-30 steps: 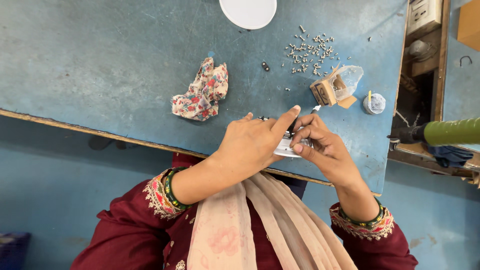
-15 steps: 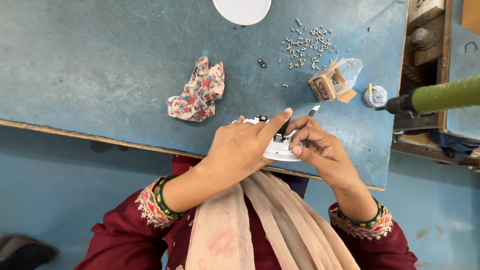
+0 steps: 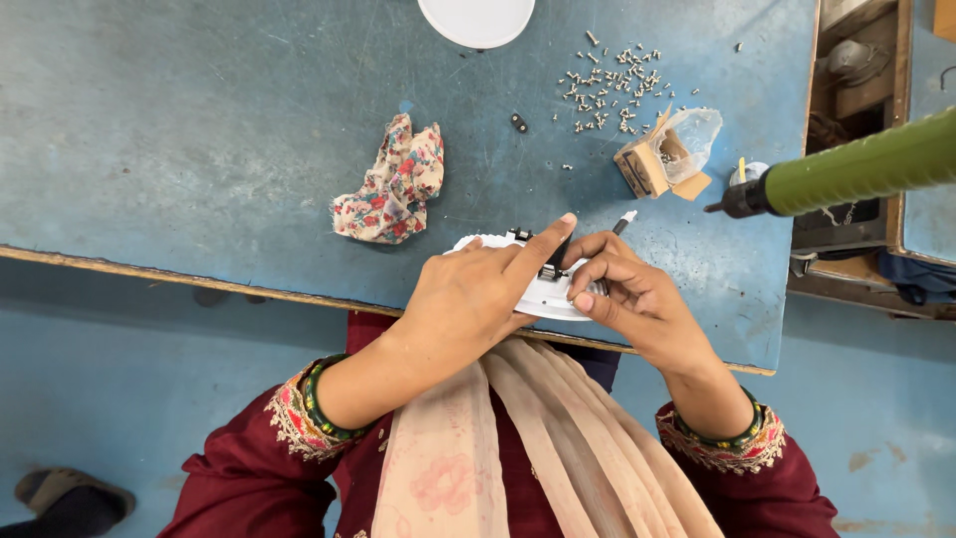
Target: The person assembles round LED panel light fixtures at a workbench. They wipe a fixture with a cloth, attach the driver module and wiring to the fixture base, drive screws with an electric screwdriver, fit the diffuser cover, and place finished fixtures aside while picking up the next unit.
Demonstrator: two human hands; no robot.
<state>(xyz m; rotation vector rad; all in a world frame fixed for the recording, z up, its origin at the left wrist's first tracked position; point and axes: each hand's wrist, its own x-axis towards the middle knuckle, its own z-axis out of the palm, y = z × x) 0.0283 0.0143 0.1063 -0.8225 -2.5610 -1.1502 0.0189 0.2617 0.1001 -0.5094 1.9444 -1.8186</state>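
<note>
Near the table's front edge (image 3: pixel 199 264), my left hand (image 3: pixel 478 299) still presses the white disc (image 3: pixel 543 294) flat while my right hand (image 3: pixel 622 289) pinches a small tool, and the green screwdriver (image 3: pixel 856 169) has swung closer.

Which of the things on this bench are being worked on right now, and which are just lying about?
In use:
left hand
right hand
white round part
thin tool

Lying about:
floral rag
loose screws
torn small box
white disc
green power screwdriver

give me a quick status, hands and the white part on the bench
Left hand pressing down on white round part at table edge. Right hand pinching its rim. Green power tool hangs clear to the right.
</note>
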